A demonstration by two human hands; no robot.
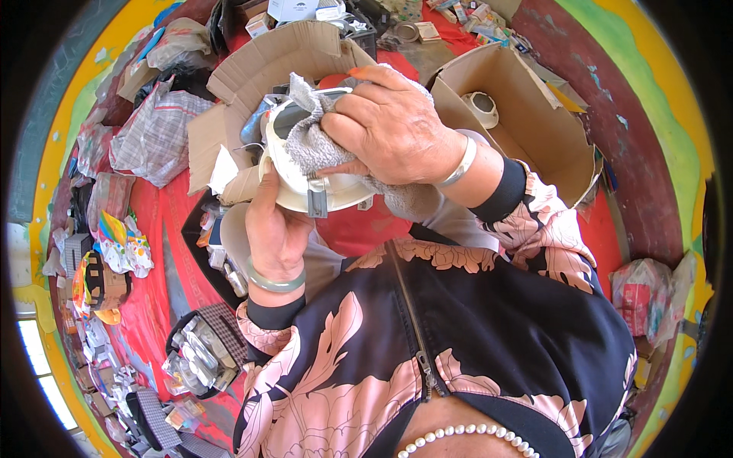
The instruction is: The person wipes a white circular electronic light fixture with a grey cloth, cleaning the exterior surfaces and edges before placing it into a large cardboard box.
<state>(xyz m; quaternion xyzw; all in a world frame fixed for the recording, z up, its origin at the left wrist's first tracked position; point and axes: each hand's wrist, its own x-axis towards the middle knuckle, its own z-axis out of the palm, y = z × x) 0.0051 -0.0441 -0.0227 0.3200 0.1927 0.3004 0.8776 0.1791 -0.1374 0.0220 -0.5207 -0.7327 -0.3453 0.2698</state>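
Observation:
My left hand (275, 235) grips the lower left rim of a white round downlight housing (342, 195), its thumb against the edge. A grey metal clip (317, 198) sits on the near side of the housing. My right hand (401, 130) is closed on a grey towelling cloth (309, 141), pressed onto the housing and partly into its opening. Part of the cloth hangs down below my right wrist. The fingertips inside the cloth are hidden. Both hands hold the housing over my lap, in front of an opened cardboard box (267, 61).
At the right stands an open cardboard box (542, 130) with a similar white round fitting (481, 109) inside. Full plastic bags (160, 133) lie at the left. A checked container of packets (202, 355) stands on the red floor covering (145, 305) at lower left.

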